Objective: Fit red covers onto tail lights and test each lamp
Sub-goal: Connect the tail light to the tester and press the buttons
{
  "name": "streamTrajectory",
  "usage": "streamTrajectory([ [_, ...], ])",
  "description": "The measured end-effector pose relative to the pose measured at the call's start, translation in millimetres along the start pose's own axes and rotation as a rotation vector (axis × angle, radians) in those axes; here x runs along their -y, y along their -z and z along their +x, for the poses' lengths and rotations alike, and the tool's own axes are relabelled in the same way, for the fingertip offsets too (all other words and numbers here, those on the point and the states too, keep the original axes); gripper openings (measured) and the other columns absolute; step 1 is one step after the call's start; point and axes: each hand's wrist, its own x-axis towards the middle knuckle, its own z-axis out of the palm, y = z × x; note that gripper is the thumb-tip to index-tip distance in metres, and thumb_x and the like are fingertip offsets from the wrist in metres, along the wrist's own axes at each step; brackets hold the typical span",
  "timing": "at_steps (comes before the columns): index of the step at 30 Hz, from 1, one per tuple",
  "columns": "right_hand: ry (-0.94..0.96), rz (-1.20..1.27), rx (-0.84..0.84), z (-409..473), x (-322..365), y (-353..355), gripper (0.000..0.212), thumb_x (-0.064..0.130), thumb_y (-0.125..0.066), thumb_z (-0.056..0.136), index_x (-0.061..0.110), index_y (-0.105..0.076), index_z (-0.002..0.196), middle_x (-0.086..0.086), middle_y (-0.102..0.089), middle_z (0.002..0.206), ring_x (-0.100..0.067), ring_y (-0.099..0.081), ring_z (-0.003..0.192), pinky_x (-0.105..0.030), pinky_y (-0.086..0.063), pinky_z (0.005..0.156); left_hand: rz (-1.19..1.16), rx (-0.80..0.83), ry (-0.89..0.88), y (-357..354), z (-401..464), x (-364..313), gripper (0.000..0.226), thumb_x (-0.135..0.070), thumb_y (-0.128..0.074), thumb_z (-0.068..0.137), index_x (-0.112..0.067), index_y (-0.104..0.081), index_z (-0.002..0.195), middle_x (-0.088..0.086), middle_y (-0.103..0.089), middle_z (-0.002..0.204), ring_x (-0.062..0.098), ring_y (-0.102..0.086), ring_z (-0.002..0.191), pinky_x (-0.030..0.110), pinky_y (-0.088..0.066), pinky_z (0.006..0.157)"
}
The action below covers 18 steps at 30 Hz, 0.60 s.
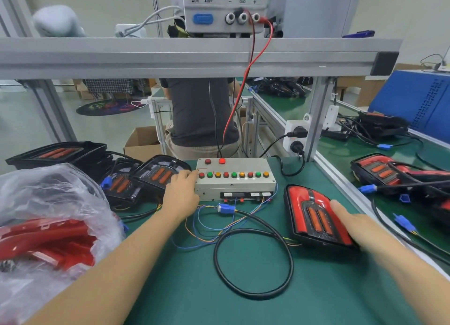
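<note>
A tail light with its red cover fitted (315, 215) lies on the green mat at the right. My right hand (358, 223) rests on its right edge, fingers fairly straight and blurred. Its black cable (253, 261) loops across the mat to a blue plug (225, 207) in front of the grey test box (235, 181). My left hand (181, 193) is at the box's left end, fingers reaching to the leftmost red button (201, 175). Uncovered tail lights (155, 176) are stacked at the left. A clear bag of red covers (46, 237) sits at the near left.
A power supply (224, 8) stands on the aluminium shelf above, with red and black leads running down to the box. More covered tail lights (389, 171) lie on the conveyor at the right. A person sits with their back to me behind the bench.
</note>
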Motion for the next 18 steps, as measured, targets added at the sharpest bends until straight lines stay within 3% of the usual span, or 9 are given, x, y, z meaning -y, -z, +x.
streamTrajectory([
  [2,-0.049,0.094,0.041,4.8,5.1,-0.2,0.068,0.066,-0.041,0.091,0.006,-0.071,0.1,-0.014,-0.07,0.103,-0.03,-0.063,0.098,-0.037,-0.045,0.095,0.018,0.031,-0.002,-1.1,2.3,-1.7,0.064,-0.002,-0.048,0.084,-0.015,-0.032,0.145,0.008,-0.036,0.143,0.03,-0.036,0.125,0.04,-0.034,0.1],
  [4,-0.082,0.236,0.067,8.6,7.5,1.1,0.059,0.059,-0.048,0.093,0.005,-0.071,0.1,-0.014,-0.073,0.095,-0.031,-0.066,0.095,-0.04,-0.048,0.096,0.039,0.013,-0.005,-1.0,3.4,-3.7,0.066,-0.003,-0.049,0.083,-0.016,-0.03,0.145,0.01,-0.038,0.141,0.031,-0.04,0.123,0.041,-0.037,0.099],
  [7,-0.067,0.454,0.119,11.5,8.6,-0.2,0.039,0.043,-0.054,0.096,0.007,-0.07,0.093,-0.009,-0.075,0.071,-0.026,-0.069,0.068,-0.035,-0.05,0.07,0.05,-0.048,-0.021,-1.1,1.1,-5.9,0.073,-0.002,-0.053,0.08,-0.019,-0.026,0.146,0.011,-0.043,0.137,0.032,-0.045,0.119,0.042,-0.038,0.095],
  [10,-0.086,0.672,0.183,11.8,6.5,-7.9,0.031,0.035,-0.055,0.097,0.008,-0.068,0.09,-0.01,-0.075,0.071,-0.02,-0.07,0.053,-0.035,-0.049,0.061,0.084,-0.075,-0.048,-4.1,-1.3,-4.2,0.073,-0.003,-0.052,0.08,-0.024,-0.028,0.146,0.007,-0.046,0.138,0.029,-0.045,0.121,0.041,-0.035,0.099],
  [15,-0.029,1.004,0.19,20.1,-14.5,-24.2,0.032,0.039,-0.052,0.097,0.013,-0.068,0.106,-0.01,-0.077,0.089,-0.02,-0.074,0.068,-0.037,-0.056,0.063,0.102,-0.056,-0.066,-5.2,0.3,3.2,0.073,-0.005,-0.049,0.081,-0.03,-0.03,0.147,-0.001,-0.04,0.145,0.024,-0.04,0.128,0.039,-0.028,0.105],
  [18,0.073,1.093,0.167,24.3,-17.8,-27.7,0.036,0.043,-0.047,0.097,0.018,-0.065,0.116,-0.006,-0.076,0.098,-0.018,-0.075,0.079,-0.03,-0.059,0.057,0.11,-0.05,-0.063,-6.3,-0.8,4.8,0.074,-0.007,-0.051,0.081,-0.031,-0.029,0.147,-0.002,-0.038,0.145,0.024,-0.038,0.128,0.039,-0.027,0.105],
])
